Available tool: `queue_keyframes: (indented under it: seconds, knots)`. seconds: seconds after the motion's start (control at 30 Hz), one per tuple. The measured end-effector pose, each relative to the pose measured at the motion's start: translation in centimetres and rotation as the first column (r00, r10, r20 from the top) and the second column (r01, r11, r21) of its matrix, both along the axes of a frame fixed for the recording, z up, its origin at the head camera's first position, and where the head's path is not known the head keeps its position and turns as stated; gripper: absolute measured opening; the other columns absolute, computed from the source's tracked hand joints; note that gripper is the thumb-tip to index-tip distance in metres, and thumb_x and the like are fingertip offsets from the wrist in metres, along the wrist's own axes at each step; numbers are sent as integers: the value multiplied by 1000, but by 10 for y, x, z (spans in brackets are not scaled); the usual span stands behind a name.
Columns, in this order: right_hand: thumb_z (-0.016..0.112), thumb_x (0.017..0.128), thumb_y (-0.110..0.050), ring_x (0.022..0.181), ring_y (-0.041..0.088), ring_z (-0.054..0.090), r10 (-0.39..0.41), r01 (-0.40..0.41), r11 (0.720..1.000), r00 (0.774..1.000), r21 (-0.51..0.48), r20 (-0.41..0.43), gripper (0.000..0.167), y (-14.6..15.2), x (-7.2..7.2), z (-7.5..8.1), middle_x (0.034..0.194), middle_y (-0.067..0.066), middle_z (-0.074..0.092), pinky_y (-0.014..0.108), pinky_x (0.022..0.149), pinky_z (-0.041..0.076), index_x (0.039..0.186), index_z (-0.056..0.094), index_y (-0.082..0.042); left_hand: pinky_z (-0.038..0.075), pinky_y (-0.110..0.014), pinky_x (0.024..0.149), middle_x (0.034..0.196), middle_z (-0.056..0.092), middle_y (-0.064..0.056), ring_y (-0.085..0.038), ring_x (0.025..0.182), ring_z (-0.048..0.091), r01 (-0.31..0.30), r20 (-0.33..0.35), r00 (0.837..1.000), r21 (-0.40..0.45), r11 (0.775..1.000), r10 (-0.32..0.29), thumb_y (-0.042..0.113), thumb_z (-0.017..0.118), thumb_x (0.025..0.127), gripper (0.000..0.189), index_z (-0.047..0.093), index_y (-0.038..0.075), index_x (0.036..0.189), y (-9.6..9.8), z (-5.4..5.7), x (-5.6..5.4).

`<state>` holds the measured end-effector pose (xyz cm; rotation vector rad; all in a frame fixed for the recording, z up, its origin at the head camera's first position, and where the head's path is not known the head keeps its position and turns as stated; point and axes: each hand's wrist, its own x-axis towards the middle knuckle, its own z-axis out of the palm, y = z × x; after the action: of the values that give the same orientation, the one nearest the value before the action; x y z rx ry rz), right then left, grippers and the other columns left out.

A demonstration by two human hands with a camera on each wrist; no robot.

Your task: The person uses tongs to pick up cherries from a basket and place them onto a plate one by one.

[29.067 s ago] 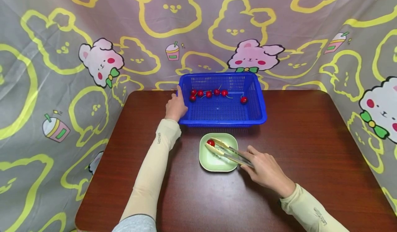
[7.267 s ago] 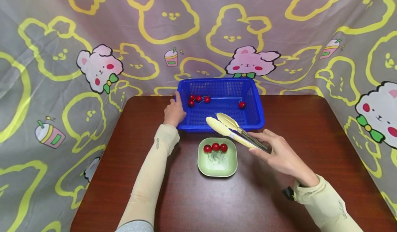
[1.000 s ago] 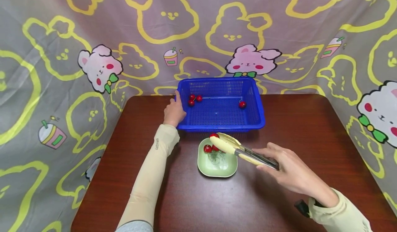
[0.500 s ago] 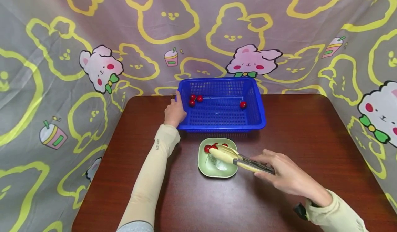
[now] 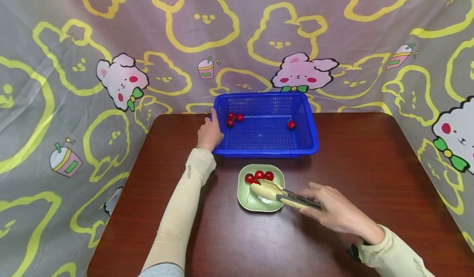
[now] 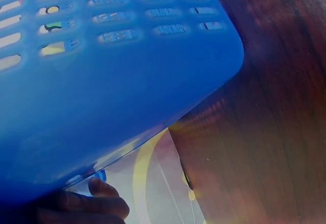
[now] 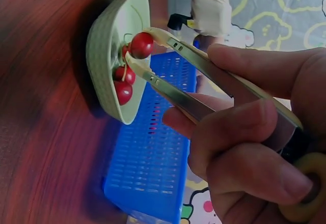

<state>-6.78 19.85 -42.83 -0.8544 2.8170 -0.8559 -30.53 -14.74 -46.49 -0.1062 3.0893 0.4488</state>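
My left hand holds the left rim of a blue plastic basket; in the left wrist view its fingertips show at the rim. My right hand grips kitchen tongs with cream tips and metal arms. The tips are low in a light green square bowl, with a cherry between them in the right wrist view. More red cherries lie along the bowl's far side. Inside the basket, three cherries cluster at the left and one cherry sits at the right.
The brown wooden table carries the bowl just in front of the basket. A patterned cloth hangs behind the table and along both sides, close to the basket's back.
Over the longer span, cherries have left the basket and more lie in the bowl. In the last second the tongs lowered a cherry from the bowl's far edge into it. The left hand stays put.
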Motion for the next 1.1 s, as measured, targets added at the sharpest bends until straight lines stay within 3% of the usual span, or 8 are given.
queue_keyframes:
  seconds: [0.77,1.1]
  knots:
    - [82,85,-16,77,0,51,-20,20,999,1000,35,7,29,-6,-2,-10,90,-16,59,26,68,46,114,78,-15,55,-59,90,140,53,-31,-48,98,67,13,-26,1000,8,1000,-13,18,72,92,98,10,8,166,-2,0,0]
    - [83,86,-19,76,-1,50,-29,29,999,1000,19,5,32,-3,1,-1,91,-16,58,26,69,46,117,77,-16,55,-58,88,139,53,-30,-46,96,67,13,-27,1000,11,1000,-13,18,73,92,98,10,8,166,-1,0,1]
